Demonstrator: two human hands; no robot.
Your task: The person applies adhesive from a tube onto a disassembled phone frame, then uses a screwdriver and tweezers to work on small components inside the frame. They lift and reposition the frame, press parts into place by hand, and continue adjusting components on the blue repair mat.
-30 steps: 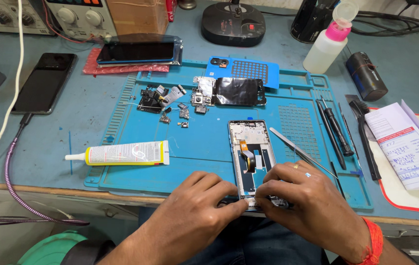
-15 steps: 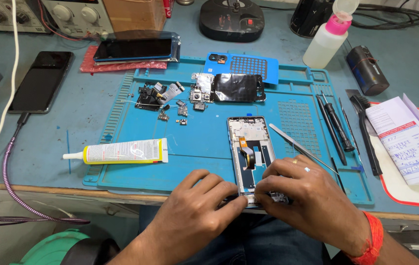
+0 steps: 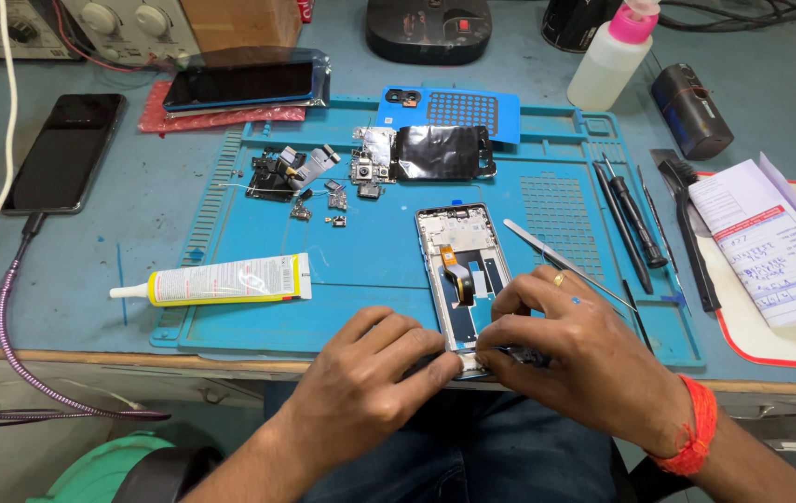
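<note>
Compared with the earlier frames, both hands remain at the near end of the opened phone frame (image 3: 466,279); no clear shift in grip, and the frame lies in the same spot on the blue work mat (image 3: 230,321), its lower end at the mat's front edge. Left hand (image 3: 370,373): fingers curled, fingertips pinching the frame's bottom left corner. Right hand (image 3: 570,349): fingers bent, pressing on the bottom right edge; whether it holds a small part cannot be told. Surroundings unchanged: glue tube (image 3: 225,279) left of the frame, metal tweezers (image 3: 556,261) just beside the right hand, loose phone parts (image 3: 309,182) farther back, screwdrivers (image 3: 635,219) to the right. The hands hide the frame's lower end.
</note>
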